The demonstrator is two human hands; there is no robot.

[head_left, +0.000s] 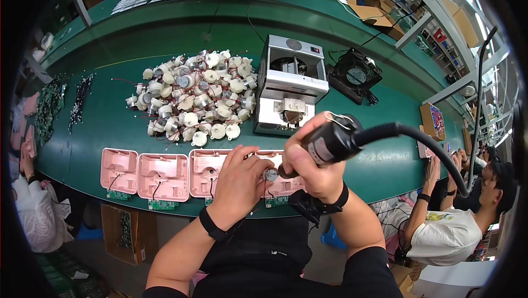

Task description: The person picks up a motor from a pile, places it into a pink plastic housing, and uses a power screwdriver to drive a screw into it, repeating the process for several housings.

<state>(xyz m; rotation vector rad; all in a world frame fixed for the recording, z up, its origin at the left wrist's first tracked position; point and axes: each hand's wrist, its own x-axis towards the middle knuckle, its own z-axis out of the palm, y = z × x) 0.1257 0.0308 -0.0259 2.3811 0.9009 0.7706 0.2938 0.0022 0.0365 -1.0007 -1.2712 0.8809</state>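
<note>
My left hand [237, 183] has its fingers closed around a small round motor [271, 175] with a silver end, over one of the pink plastic housings [284, 189]. A black electric screwdriver [332, 143] is gripped in my right hand [319, 176], tilted so its dark tip end comes down close beside the motor. The exact contact of the tip is hidden by my fingers. A thick black cable [415, 132] runs from the screwdriver's top to the right. Other pink housings [163, 161] lie in a row to the left, each with a green circuit board [163, 205] wired at its front edge.
A large heap of white motors [192, 91] with red wires lies behind the housings. A silver machine [291, 86] stands right of it, with a black fan [356, 76] beyond. Loose circuit boards [50, 108] lie far left. Co-workers [456, 226] sit on both sides.
</note>
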